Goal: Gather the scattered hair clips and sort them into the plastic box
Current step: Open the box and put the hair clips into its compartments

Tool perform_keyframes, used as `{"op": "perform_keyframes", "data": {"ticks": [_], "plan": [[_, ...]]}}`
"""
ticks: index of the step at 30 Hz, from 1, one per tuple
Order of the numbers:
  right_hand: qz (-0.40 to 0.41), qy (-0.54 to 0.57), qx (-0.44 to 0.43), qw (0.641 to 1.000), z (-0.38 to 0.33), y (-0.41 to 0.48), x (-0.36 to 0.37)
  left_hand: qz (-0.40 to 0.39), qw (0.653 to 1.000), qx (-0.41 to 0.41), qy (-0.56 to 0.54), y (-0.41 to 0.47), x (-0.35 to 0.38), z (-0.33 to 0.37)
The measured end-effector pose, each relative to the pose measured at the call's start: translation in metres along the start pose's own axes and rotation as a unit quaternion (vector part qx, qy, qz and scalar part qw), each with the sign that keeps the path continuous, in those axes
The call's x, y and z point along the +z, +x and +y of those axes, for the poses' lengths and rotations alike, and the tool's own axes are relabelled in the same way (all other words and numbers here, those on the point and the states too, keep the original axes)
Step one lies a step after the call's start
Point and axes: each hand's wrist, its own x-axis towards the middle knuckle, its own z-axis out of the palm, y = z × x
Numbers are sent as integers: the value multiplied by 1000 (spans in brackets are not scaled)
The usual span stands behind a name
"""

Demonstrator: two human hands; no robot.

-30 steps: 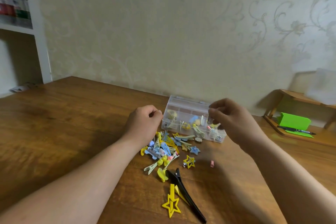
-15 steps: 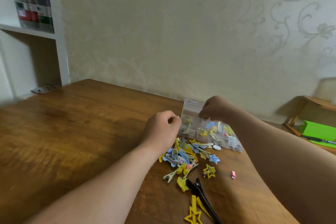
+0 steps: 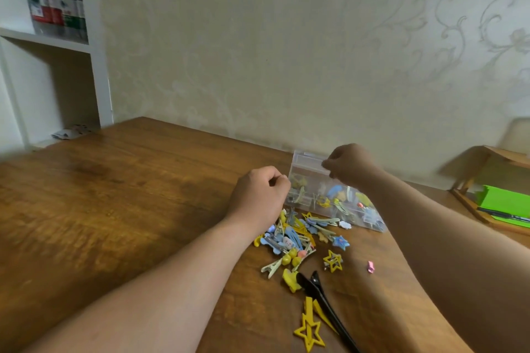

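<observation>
A clear plastic box (image 3: 299, 170) with several clips inside stands on the wooden table (image 3: 114, 209) near the wall. In front of it lies a pile of blue and yellow hair clips (image 3: 289, 238). Apart from the pile lie a blue star clip (image 3: 340, 242), a small yellow star clip (image 3: 333, 261), a tiny pink clip (image 3: 370, 266), a long black clip (image 3: 324, 301) and a large yellow star clip (image 3: 309, 329). My left hand (image 3: 258, 198) is curled shut against the box's left end. My right hand (image 3: 347, 163) hovers over the box's far left part, fingertips pinched; anything between them is hidden.
A white shelf unit (image 3: 97, 66) with bottles stands at the far left. At the right edge a wooden stand (image 3: 470, 169) holds green paper (image 3: 504, 200) and a pen. The wall runs close behind the box.
My right hand has moved from the box's right half to its far left part. My left hand stays shut beside the box. The view has shifted left.
</observation>
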Motion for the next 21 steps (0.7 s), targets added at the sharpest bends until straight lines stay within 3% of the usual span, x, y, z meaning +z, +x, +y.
{"op": "perform_keyframes", "data": {"ticks": [2, 5, 8, 14, 21], "plan": [[69, 49, -20, 996, 5, -24, -12, 4, 1000, -2, -4, 1, -1, -1], [81, 155, -62, 983, 20, -77, -36, 5, 1000, 1, 0, 1, 0, -2], [12, 142, -88, 986, 48, -124, -51, 13, 1000, 0, 12, 0, -1, 1], [-223, 65, -99, 968, 82, -152, -51, 23, 1000, -3, 9, -5, -3, 7], [-227, -7, -120, 966, 78, -152, -44, 33, 999, -14, 3, -6, -3, 7]]}}
